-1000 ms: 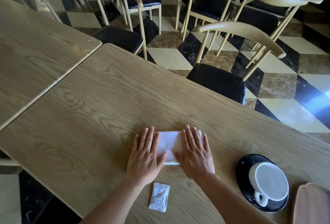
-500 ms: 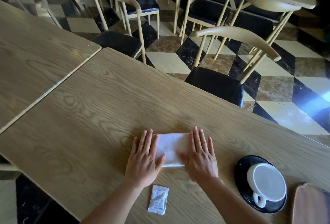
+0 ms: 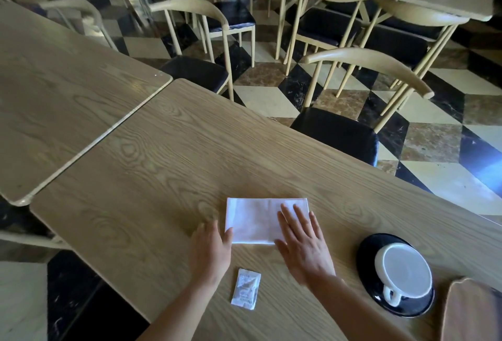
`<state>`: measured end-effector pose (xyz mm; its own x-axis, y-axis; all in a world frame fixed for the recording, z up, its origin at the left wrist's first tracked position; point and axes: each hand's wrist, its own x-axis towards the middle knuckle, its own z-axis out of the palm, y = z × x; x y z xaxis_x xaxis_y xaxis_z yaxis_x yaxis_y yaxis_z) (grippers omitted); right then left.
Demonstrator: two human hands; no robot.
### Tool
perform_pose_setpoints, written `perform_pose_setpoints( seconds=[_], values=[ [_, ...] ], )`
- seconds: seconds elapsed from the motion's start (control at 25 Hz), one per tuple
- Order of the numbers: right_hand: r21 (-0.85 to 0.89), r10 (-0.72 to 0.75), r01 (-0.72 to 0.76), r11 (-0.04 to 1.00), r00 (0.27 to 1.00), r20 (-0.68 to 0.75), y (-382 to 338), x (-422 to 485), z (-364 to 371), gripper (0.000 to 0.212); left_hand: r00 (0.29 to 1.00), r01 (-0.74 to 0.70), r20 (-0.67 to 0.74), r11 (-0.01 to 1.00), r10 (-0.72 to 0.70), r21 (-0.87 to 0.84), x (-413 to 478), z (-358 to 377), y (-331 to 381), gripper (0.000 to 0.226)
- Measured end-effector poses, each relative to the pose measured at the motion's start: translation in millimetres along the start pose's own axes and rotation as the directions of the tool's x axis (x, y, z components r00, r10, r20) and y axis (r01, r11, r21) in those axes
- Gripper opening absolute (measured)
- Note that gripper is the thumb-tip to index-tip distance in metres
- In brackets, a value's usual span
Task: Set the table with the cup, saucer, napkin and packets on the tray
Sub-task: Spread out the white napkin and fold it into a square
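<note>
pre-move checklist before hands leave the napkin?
1. Napkin lies flat and folded on the table: ok.
2. Left hand off the napkin: ok, open beside its left edge, at most touching the corner.
3. Right hand off the napkin: not ok, open with its fingers over the right part.
4. Cup seated on the saucer: ok, upright, handle toward the person.
5. Packet placed: ok, flat on the table near the front edge, apart from the napkin; only one in view.
6. Tray empty: cannot tell, only a corner shows at the right edge.
</note>
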<state>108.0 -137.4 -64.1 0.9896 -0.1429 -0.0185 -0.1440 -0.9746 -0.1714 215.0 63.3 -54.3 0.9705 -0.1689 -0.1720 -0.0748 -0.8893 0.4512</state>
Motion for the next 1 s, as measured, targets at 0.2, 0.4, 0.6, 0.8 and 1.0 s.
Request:
perform_pose_setpoints(
  seconds=[0.2, 0.4, 0.6, 0.8, 1.0],
  values=[
    [-0.041, 0.077, -0.071, 0.997, 0.986, 0.147, -32.5, 19.7, 0.4, 0.08, 0.964, 0.259, 0.105, 0.948, -0.243, -0.182, -1.8, -3.8, 13.5, 0.041],
    [-0.013, 0.105, -0.104, 0.994, 0.978, 0.182, -38.2, 29.7, 5.4, 0.083, 0.944, 0.319, 0.163, 0.923, -0.288, -0.216, 12.2, -7.6, 16.8, 0.053],
    [0.823, 0.336, -0.282, 0.493, 0.934, 0.119, -56.1, 54.2, -12.8, 0.056, 0.964, 0.247, 0.133, 0.961, -0.231, -0.12, 8.7, -9.9, 24.2, 0.037],
    [0.938, 0.387, -0.345, 0.01, 0.867, 0.315, -57.0, 64.5, -21.3, 0.041, 0.969, 0.239, 0.115, 0.953, -0.22, -0.184, 13.8, -17.1, 21.4, 0.043],
    [0.918, 0.372, -0.39, -0.076, 0.843, 0.389, -59.0, 52.4, -17.8, 0.045, 0.952, 0.288, 0.162, 0.937, -0.259, -0.196, 21.8, -17.4, 22.9, 0.051]
  ],
)
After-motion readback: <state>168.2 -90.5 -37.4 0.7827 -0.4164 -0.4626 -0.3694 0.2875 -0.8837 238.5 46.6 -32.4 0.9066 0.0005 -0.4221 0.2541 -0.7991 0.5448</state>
